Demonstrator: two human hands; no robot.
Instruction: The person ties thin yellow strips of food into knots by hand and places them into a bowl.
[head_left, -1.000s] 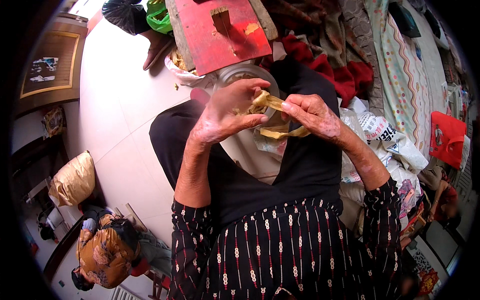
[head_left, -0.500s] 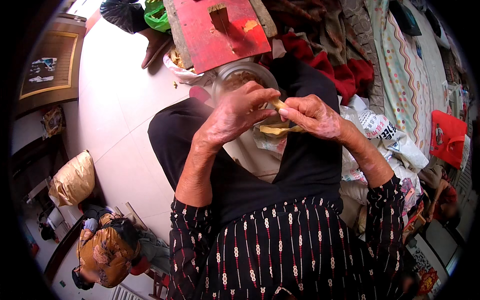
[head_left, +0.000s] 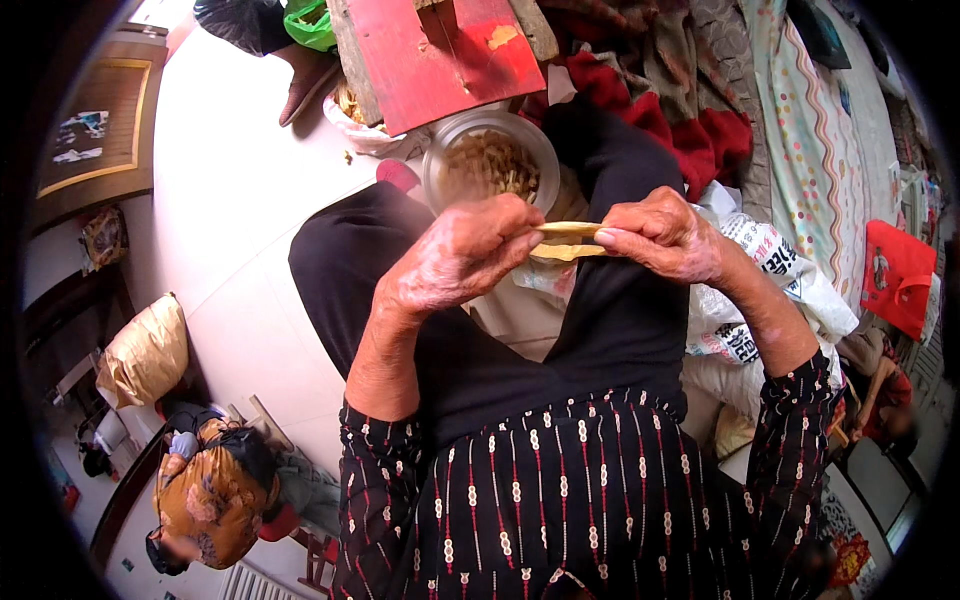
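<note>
The person's left hand (head_left: 465,252) has drawn down off the clear tub (head_left: 433,178), its fingers pinching the near end of a yellow strip (head_left: 568,229). The tub, at twelve o'clock from that hand, shows more of its small brownish pieces (head_left: 497,163). More of the strip is bared between the hands, apparently steadied at both ends: at three o'clock, the right hand (head_left: 663,236) grips the other.
</note>
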